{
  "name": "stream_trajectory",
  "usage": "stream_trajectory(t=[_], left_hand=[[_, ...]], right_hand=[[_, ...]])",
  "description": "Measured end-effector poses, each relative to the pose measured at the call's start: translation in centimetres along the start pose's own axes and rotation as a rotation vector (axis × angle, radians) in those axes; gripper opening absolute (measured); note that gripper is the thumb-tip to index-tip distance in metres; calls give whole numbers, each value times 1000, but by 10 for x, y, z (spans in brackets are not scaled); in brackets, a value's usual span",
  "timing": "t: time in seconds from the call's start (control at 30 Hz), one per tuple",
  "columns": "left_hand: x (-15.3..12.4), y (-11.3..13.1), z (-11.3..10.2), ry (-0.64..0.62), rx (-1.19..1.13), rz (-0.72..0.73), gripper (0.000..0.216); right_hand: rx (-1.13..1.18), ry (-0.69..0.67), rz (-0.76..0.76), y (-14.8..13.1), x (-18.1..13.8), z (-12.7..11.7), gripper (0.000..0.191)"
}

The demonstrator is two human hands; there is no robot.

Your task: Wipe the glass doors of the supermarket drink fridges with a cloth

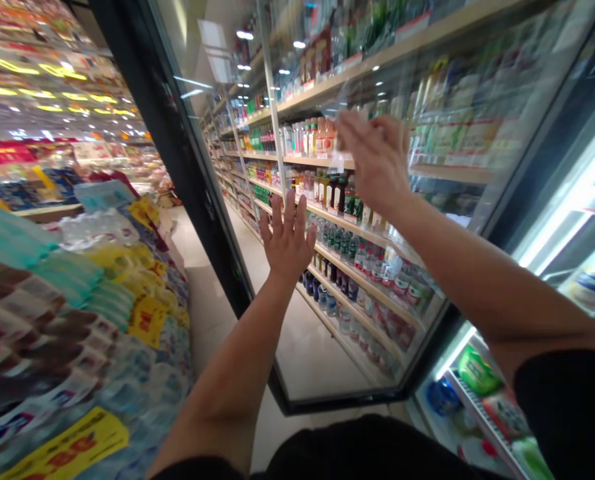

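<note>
A glass cooler door [327, 373] with a black frame stands swung open in front of me. My left hand [288, 240] is held up against its pane, fingers spread and holding nothing. Higher up and to the right, my right hand [380, 167] is at the same glass, blurred, with its fingers stretched out toward the upper left. What looks like its reflection shows just beside it. I cannot make out any object in the right hand. Through or in the pane, shelves of bottled drinks [347, 207] are visible.
Stacked packs of drinks [52, 320] with yellow price signs [77, 447] line the left side. A tiled aisle floor [202, 307] runs between them and the door. At right, the lit cooler interior holds a green package [480, 370] on a shelf.
</note>
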State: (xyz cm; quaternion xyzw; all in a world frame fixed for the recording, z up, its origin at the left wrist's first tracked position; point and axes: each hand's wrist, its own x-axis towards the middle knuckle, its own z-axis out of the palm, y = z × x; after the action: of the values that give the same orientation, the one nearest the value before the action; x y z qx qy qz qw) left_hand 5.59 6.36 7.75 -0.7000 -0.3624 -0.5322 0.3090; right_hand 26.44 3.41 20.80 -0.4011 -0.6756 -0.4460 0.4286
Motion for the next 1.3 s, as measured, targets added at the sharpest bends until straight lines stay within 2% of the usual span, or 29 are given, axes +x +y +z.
stream_trajectory(t=[0.07,0.13,0.2,0.27,0.33,0.37,0.47,0.53,0.6,0.7,0.77,0.83,0.9,0.97,1.03,1.1,1.17,1.23,1.3], left_hand=[[0,0,0,-9,-11,-6,60],[0,0,0,0,1,4,60],[0,1,0,19,19,18,60],[-1,1,-1,30,23,28,61],[-1,2,-1,25,16,24,61],[-1,2,-1,19,15,19,61],[0,3,-2,10,22,12,61],[0,3,-2,2,16,5,60],[0,3,-3,-9,-1,-6,60],[-1,3,-3,-10,-7,-11,60],[-1,3,-3,-9,-5,-12,60],[-1,3,-4,-18,-10,-19,60],[-1,4,-4,-29,-21,-27,61],[0,6,-5,-35,-28,-35,61],[0,7,-7,-40,-27,-38,61],[0,7,-8,-42,-25,-37,61],[0,7,-8,-38,-24,-33,61],[0,7,-8,-23,-21,-33,60],[1,9,-6,-3,-15,-40,59]], right_hand=[[-9,115,122,17,14,-5,46],[15,183,153,21,12,-5,45],[54,168,74,10,-5,1,45],[81,70,-99,-1,-22,6,43],[85,11,-202,0,-25,7,42],[80,23,-190,6,-21,6,43],[38,193,35,34,1,0,47],[7,257,147,39,6,1,49],[-1,197,126,26,-3,6,50],[37,-32,-101,-2,-18,11,52],[63,-106,-163,-5,-14,7,52],[81,-61,-58,6,-2,-1,50],[95,46,103,18,7,-7,49],[84,129,182,17,-1,-7,49],[48,147,142,1,-25,-2,50],[47,80,-25,-15,-51,3,54],[77,0,-213,-18,-64,3,58],[74,-12,-206,-4,-60,-2,53],[53,63,-25,17,-51,-8,48]])
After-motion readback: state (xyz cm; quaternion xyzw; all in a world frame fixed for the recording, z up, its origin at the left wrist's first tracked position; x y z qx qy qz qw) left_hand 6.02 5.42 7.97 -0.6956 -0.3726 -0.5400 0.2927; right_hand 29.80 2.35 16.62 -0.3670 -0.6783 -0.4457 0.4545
